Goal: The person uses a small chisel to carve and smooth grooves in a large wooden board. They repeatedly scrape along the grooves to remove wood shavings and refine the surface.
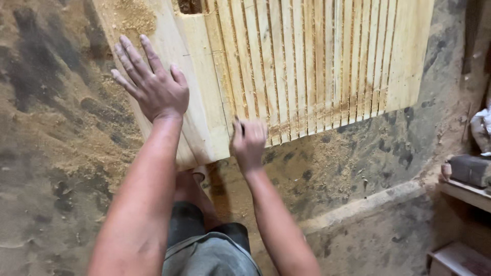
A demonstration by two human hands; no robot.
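Slatted wooden panel (286, 66), slats lengthwise away

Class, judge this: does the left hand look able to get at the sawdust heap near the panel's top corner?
Probably yes: the left hand lies flat on the wooden panel, with only bare wood between its fingers and the sawdust heap.

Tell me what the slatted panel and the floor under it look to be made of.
The slatted panel looks like pale, raw, unfinished wood: grain lines show, and the cut grooves have rough, fuzzy edges. The floor appears to be grey concrete or packed earth, dull and blotchy, dusted with tan sawdust. The left hand lies flat on the panel's plain edge.
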